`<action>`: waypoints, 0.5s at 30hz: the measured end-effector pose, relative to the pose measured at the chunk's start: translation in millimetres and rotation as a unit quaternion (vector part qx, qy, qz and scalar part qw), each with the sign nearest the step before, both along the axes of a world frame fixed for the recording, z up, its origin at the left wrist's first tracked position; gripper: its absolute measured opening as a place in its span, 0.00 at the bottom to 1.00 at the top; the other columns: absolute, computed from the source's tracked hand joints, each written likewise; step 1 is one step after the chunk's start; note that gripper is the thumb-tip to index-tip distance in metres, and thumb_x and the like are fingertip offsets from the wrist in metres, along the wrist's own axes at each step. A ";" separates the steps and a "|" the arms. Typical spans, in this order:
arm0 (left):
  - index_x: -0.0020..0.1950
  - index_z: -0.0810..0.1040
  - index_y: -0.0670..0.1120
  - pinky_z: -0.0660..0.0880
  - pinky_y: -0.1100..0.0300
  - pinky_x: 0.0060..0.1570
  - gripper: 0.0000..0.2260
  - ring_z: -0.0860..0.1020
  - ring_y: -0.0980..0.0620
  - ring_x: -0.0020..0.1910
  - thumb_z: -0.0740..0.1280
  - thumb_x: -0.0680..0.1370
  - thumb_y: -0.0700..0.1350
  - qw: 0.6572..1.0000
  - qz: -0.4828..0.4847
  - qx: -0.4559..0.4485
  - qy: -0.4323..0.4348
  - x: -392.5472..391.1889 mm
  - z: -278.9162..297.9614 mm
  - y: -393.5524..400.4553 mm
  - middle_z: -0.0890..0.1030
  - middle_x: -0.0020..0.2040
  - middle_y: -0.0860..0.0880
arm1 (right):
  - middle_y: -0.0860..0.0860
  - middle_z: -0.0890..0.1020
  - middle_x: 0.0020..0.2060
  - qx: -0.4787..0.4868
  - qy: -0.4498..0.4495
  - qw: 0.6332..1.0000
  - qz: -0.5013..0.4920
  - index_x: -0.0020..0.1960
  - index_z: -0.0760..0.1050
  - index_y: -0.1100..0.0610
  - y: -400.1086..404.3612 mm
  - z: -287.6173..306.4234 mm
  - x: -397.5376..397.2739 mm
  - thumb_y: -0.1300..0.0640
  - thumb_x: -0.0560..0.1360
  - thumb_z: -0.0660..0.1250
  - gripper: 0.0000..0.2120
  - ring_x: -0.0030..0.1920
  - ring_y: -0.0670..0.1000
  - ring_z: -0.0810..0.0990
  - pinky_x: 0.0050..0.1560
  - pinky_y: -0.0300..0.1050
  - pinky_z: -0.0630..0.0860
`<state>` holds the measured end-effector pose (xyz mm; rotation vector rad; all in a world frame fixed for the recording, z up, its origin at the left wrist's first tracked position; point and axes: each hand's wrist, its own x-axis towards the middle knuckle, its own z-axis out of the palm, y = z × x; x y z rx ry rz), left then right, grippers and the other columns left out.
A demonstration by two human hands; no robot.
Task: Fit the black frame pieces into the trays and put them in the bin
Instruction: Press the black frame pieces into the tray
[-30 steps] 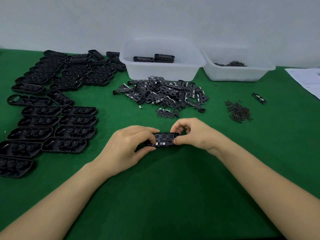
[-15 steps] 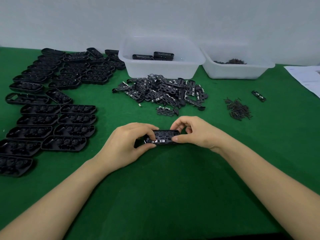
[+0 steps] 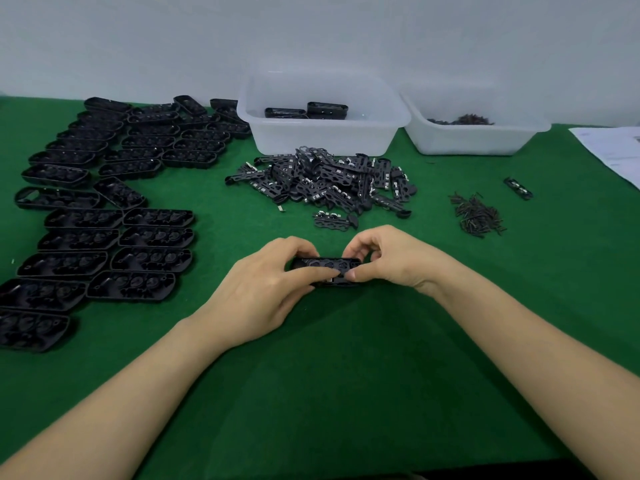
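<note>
Green felt covers the bench; your left hand (image 3: pixel 263 289) and right hand (image 3: pixel 388 261) pinch the black oblong plastic tray (image 3: pixel 327 268) by its ends at bench centre. It looks light, stiff, thin-walled: hold the rims and press the frame evenly.

Your widest open stretch is the green table (image 3: pixel 329 393) in the lower middle of the frame, between the two forearms. At centre, your left hand (image 3: pixel 263 289) and right hand (image 3: pixel 388 261) crowd one black tray (image 3: pixel 329 268). Just above them the heap of frame pieces (image 3: pixel 325 181) blocks the straight line to the clear bin (image 3: pixel 322 133); a green gap runs up its left side. The whole left side is packed with rows of empty trays (image 3: pixel 104 216). Right of centre lies a small pile of screws (image 3: pixel 479 216), with a lone frame piece (image 3: pixel 518 188) and a second bin (image 3: pixel 474 136) above it, green lanes between. Papers (image 3: pixel 613 150) fill the upper right edge.
</note>
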<state>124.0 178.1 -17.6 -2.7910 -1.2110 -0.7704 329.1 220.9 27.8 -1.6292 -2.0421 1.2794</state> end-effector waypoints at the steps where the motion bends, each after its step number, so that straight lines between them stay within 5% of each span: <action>1: 0.60 0.79 0.51 0.77 0.52 0.38 0.16 0.76 0.44 0.48 0.69 0.74 0.41 1.000 -0.001 -0.001 0.006 0.7 0.6 0.1 0.76 0.54 0.43 | 0.49 0.75 0.38 -0.001 0.001 1.000 -0.002 0.45 0.77 0.55 0.2 -0.5 -0.2 0.64 0.68 0.72 0.09 0.32 0.42 0.69 0.32 0.33 0.65; 15: 0.66 0.74 0.49 0.78 0.50 0.37 0.23 0.75 0.41 0.46 0.68 0.72 0.35 0.997 -0.013 0.007 0.075 4.6 3.8 -1.2 0.75 0.53 0.38 | 0.44 0.73 0.39 -0.010 0.015 0.999 0.032 0.49 0.75 0.51 -3.1 -0.5 9.5 0.59 0.69 0.73 0.12 0.30 0.40 0.67 0.29 0.26 0.64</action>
